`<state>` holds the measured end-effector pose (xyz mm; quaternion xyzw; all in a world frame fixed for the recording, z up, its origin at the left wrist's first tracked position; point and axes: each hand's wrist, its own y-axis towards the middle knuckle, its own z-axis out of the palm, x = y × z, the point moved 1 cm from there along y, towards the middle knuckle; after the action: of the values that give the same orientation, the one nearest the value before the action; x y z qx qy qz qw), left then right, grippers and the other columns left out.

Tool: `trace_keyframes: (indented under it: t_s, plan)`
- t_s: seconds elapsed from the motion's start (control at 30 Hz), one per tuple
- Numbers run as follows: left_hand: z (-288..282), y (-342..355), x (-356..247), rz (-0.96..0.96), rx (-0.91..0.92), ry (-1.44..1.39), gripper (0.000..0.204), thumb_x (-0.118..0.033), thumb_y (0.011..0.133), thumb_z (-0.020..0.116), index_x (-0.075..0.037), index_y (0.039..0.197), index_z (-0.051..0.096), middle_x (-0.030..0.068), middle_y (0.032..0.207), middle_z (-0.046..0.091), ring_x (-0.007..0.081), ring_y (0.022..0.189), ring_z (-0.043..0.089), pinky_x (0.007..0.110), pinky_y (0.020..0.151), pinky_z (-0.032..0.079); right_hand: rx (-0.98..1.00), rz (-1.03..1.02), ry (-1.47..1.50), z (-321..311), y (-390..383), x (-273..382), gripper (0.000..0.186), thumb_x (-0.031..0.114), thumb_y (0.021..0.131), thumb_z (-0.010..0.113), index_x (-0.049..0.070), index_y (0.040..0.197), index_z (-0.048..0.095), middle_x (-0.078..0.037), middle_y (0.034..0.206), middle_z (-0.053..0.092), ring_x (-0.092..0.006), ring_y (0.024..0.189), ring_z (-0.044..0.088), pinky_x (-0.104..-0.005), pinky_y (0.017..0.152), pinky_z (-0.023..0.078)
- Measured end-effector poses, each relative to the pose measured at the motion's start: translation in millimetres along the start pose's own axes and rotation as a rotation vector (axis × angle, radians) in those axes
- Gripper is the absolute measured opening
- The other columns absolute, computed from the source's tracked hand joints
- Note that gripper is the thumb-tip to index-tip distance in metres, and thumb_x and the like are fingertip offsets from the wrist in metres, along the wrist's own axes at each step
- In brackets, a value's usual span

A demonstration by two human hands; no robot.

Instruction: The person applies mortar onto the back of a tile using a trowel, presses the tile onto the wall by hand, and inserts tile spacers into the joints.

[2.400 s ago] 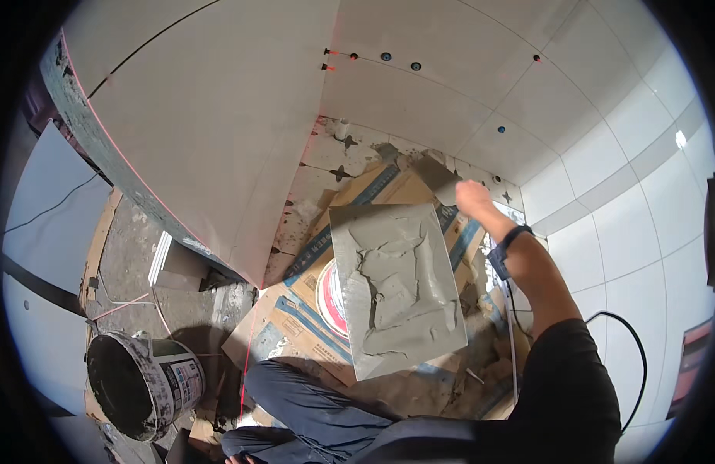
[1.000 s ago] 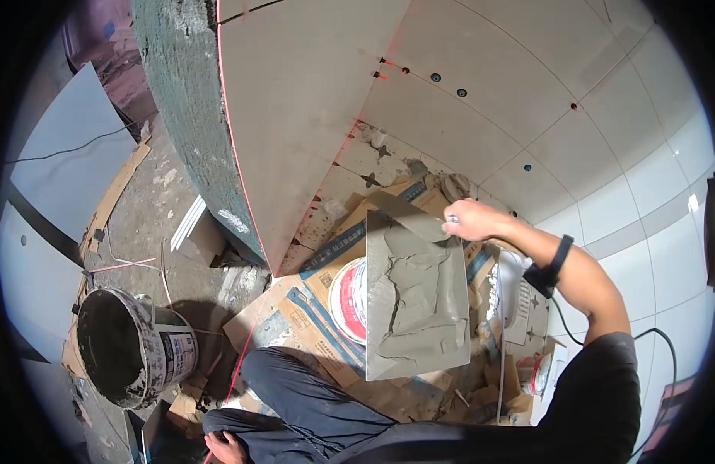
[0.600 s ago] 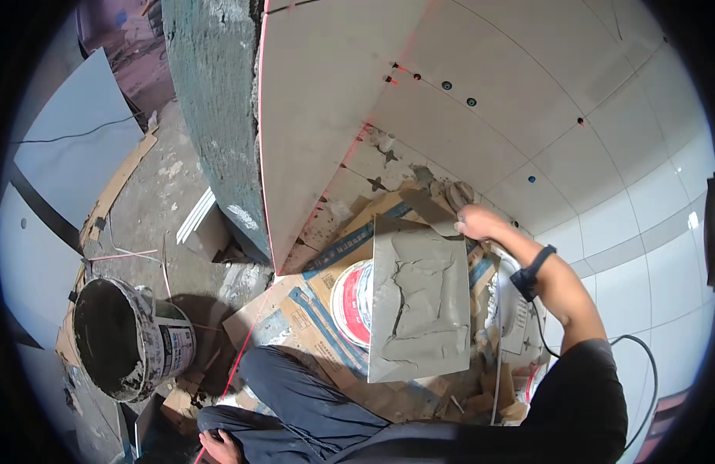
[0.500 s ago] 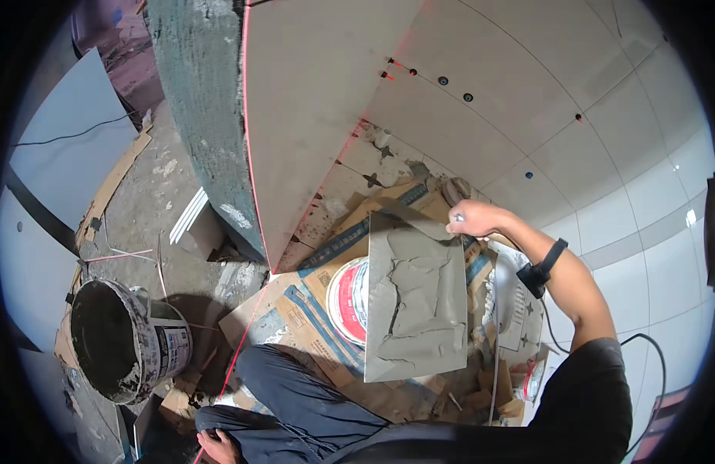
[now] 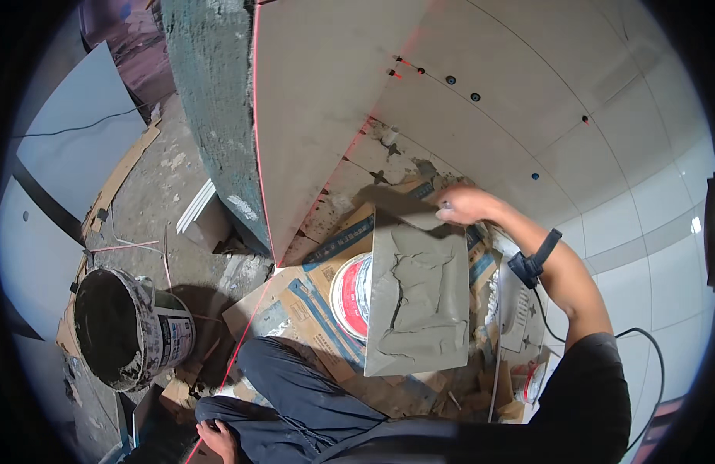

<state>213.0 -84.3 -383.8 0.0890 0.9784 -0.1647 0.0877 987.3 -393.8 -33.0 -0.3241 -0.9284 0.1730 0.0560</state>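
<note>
My right hand [image 5: 462, 206] is closed around a trowel, its flat grey blade [image 5: 400, 207] lying over the far edge of a rectangular tile [image 5: 382, 357]. Wet grey mortar [image 5: 427, 290], uneven and ridged, covers most of the tile's upper face. Beneath the tile is a round red-and-white bucket [image 5: 346, 298], partly hidden by it. My left hand [image 5: 218, 441] rests against my bent leg at the lower left, fingers laid on the trouser cloth and holding nothing visible.
A mortar-smeared bucket [image 5: 145, 332] stands to the left. Flattened cardboard [image 5: 315, 313] covers the floor ahead. Tiled walls [image 5: 520, 93] with small levelling pieces rise ahead and right, beside a rough column [image 5: 210, 100]. A cable [image 5: 657, 348] hangs from the device on my right forearm.
My right hand and the trowel have shifted slightly left and away from me along the tile's far edge. The mortar near that edge looks smoother. My left hand stays by my leg.
</note>
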Motion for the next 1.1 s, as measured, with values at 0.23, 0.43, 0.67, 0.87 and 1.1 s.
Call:
trace_keyframes:
  t_s: [0.23,0.43,0.67,0.87,1.1]
  plan:
    - [-0.9,0.1,-0.7,0.081,-0.115,0.035,0.052,-0.024,0.094,0.067,0.01,0.131,0.054,0.038,0.142,0.049,0.0497,0.135,0.046,0.05,0.116,0.036,0.218,-0.265,0.156,43.0,-28.8,99.6,0.031,0.03,0.09,0.066,0.0,0.096,0.066,-0.024,0.089,0.069,-0.0466,0.09,0.066,-0.054,0.079,0.052]
    - [-3.1,5.6,-9.6,0.231,-0.177,0.003,0.038,-0.027,0.1,0.062,0.01,0.113,0.063,0.0351,0.115,0.06,0.0503,0.111,0.056,0.053,0.097,0.044,0.02,0.063,0.302,26.2,-126.5,84.4,0.035,0.032,0.088,0.067,-0.003,0.087,0.065,-0.028,0.086,0.067,-0.0466,0.086,0.066,-0.053,0.075,0.052]
    - [-13.2,-8.2,-169.6,0.768,-0.021,-0.517,0.018,-0.012,0.104,0.053,0.003,0.097,0.057,0.0118,0.074,0.057,0.0219,0.065,0.053,0.037,0.063,0.045,-0.139,0.379,0.477,78.5,-316.5,44.5,0.035,0.027,0.092,0.061,-0.008,0.092,0.065,-0.026,0.08,0.069,-0.0415,0.077,0.071,-0.0488,0.074,0.055]
    - [-48.1,-105.5,-329.7,1.012,0.54,-0.564,0.02,-0.009,0.097,0.064,0.005,0.112,0.065,0.0163,0.085,0.066,0.0245,0.076,0.066,0.036,0.072,0.053,0.295,0.801,1.016,136.6,-423.3,99.3,0.032,0.026,0.101,0.059,-0.006,0.1,0.061,-0.01,0.062,0.062,-0.0194,0.051,0.065,-0.0349,0.043,0.05]
    - [-54.4,-133.2,-341.5,1.206,0.378,-0.543,0.019,-0.013,0.099,0.063,0.005,0.106,0.067,0.0224,0.092,0.065,0.0406,0.08,0.065,0.043,0.072,0.052,0.212,0.691,1.374,174.8,-379.2,186.5,0.03,0.026,0.101,0.057,-0.003,0.099,0.055,-0.013,0.072,0.06,-0.0226,0.053,0.061,-0.0404,0.046,0.049]
